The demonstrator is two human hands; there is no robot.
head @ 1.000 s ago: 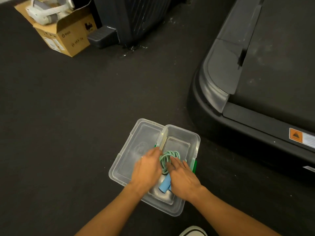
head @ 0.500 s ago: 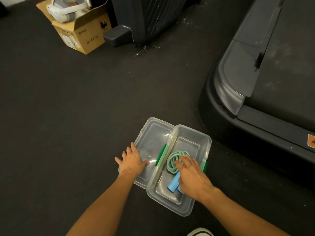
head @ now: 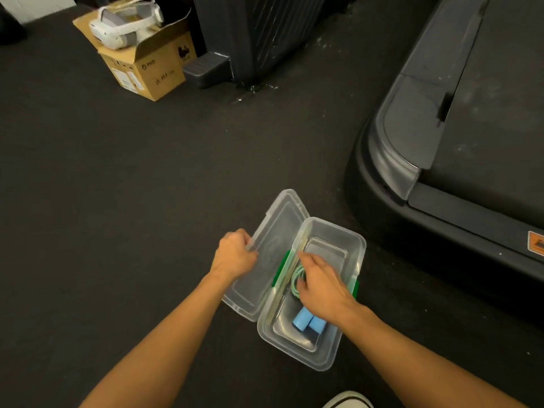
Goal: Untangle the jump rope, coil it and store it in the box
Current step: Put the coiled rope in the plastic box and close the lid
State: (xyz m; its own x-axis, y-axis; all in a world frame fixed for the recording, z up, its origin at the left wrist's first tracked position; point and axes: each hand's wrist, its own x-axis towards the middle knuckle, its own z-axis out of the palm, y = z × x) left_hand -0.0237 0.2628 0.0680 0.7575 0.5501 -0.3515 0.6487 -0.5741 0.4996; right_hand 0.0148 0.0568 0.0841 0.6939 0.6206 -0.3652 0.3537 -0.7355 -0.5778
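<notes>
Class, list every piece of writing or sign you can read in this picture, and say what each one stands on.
"PICO": printed on the side of the cardboard box.
Handwriting below it on the same box: too blurred to read.
White labels on the box's left face: too small to read.
Orange warning sticker on the treadmill: a sign, not readable.

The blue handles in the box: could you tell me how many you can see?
2. Both blue handles lie side by side at the near end of the box, partly under the right hand.
</notes>
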